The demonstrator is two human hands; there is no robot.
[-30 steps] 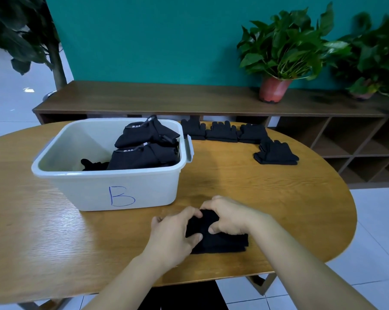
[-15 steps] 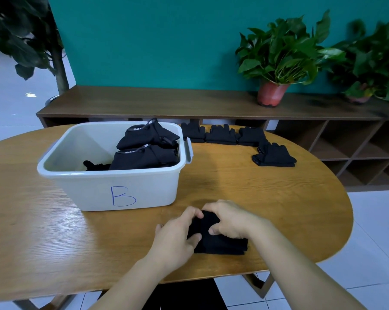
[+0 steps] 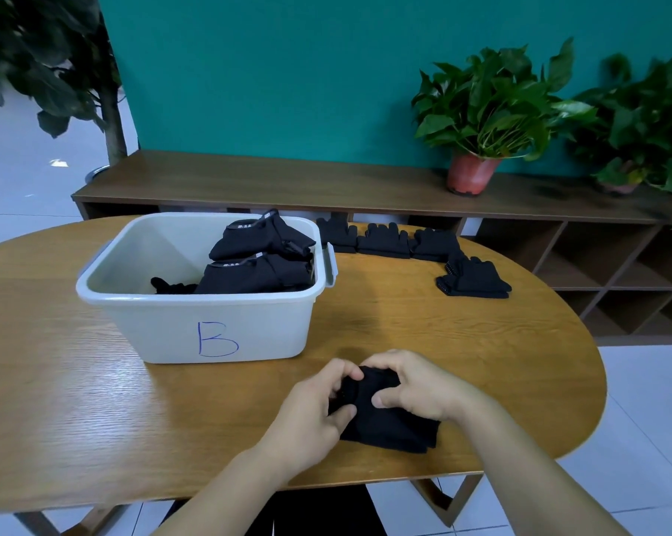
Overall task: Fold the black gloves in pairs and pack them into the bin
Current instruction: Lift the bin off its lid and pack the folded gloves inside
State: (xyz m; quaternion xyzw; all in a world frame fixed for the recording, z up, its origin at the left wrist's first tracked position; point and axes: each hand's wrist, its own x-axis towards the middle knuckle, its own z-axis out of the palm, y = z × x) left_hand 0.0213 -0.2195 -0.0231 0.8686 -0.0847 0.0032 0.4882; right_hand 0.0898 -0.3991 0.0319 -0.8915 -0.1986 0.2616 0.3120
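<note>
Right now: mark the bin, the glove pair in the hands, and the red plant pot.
bin [image 3: 272,330]: head view, bare front wall right of the letter B.
glove pair [image 3: 392,427]: head view, exposed lower black fabric.
red plant pot [image 3: 471,174]: head view, middle of its side.

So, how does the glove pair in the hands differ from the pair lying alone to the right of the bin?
The held glove pair lies close to the person, pinched by the left hand and the right hand; the lone glove pair lies farther back, untouched. The held glove pair is bunched at its far end; the lone glove pair lies flat, fingers showing. Both are black and on the table, outside the bin.
</note>
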